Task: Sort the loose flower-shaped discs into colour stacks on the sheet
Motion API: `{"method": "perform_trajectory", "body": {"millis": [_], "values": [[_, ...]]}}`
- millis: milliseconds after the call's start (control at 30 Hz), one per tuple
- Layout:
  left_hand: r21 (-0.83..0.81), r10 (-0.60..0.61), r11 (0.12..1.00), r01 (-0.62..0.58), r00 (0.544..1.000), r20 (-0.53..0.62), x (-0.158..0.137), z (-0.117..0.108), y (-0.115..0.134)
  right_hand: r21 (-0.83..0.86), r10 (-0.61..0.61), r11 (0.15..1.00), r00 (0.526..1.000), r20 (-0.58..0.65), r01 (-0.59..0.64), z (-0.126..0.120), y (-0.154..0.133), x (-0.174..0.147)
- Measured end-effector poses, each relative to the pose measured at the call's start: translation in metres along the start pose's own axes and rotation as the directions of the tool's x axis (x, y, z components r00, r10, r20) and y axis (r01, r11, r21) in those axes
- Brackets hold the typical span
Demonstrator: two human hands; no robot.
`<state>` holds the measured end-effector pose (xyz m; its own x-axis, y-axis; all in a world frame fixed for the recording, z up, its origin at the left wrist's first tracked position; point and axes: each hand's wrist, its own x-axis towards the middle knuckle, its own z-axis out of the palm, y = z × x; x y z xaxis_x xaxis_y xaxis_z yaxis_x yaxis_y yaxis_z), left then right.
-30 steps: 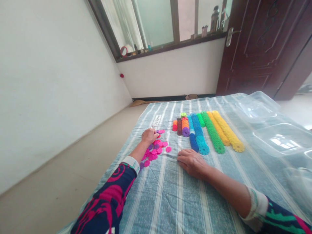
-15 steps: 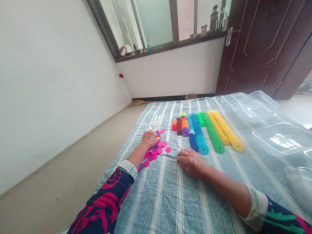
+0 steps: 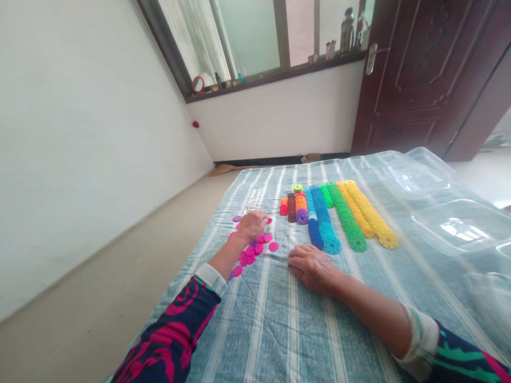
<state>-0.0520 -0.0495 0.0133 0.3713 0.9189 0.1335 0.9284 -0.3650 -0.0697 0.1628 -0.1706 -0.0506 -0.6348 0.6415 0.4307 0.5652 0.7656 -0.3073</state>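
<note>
My left hand is closed in a pinch on a small red notched disc, which shows at its fingertips. Under and beside that hand lies a loose scatter of pink notched discs, with a few purple ones among them. One pink disc sits apart on the right. Resting on the striped cloth, my right hand has its fingers lightly bent and holds nothing visible. Beyond it, overlapping discs lie in colour rows: yellow, green, blue, and a short red and orange row.
Clear plastic tubs stand on the right side of the cloth. A brown row and an orange and purple row lie at the left end of the sorted discs. Behind are a windowsill with small items and a dark red door.
My left hand has moved right, away from the upper part of the pink scatter, with the red disc now showing at its fingertips. My right hand stays in place.
</note>
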Motion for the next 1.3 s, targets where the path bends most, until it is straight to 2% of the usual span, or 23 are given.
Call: {"method": "perform_trajectory", "body": {"millis": [133, 300, 500, 867, 967, 1100, 1300], "values": [[-0.213, -0.026, 0.977, 0.013, 0.998, -0.061, 0.024, 0.012, 0.014, -0.006, 0.004, 1.0, 1.0, -0.004, -0.004, 0.0, -0.001, 0.0], [-0.363, -0.114, 0.929, 0.073, 0.989, -0.095, 0.049, 0.026, 0.024, -0.008, 0.006, 1.0, 1.0, 0.001, -0.006, -0.001, -0.002, 0.002], [-0.386, -0.131, 0.919, 0.082, 0.986, -0.101, 0.055, 0.033, 0.024, -0.01, 0.018, 1.0, 1.0, 0.013, -0.018, -0.003, -0.003, 0.002], [-0.395, -0.148, 0.915, 0.08, 0.978, -0.144, 0.045, 0.039, 0.02, -0.002, 0.007, 1.0, 1.0, 0.006, -0.007, -0.001, -0.002, 0.001], [-0.371, -0.152, 0.924, 0.09, 0.978, -0.141, 0.037, 0.032, 0.009, -0.005, 0.009, 1.0, 1.0, -0.002, -0.009, -0.001, -0.002, 0.0], [-0.35, -0.157, 0.931, 0.102, 0.979, -0.132, 0.021, 0.018, -0.023, -0.002, 0.012, 1.0, 1.0, -0.003, -0.012, 0.0, -0.001, -0.001], [-0.234, -0.292, 0.932, 0.277, 0.956, -0.028, -0.004, 0.003, -0.073, 0.021, -0.004, 1.0, 1.0, -0.015, 0.004, 0.001, 0.0, -0.001]]}}
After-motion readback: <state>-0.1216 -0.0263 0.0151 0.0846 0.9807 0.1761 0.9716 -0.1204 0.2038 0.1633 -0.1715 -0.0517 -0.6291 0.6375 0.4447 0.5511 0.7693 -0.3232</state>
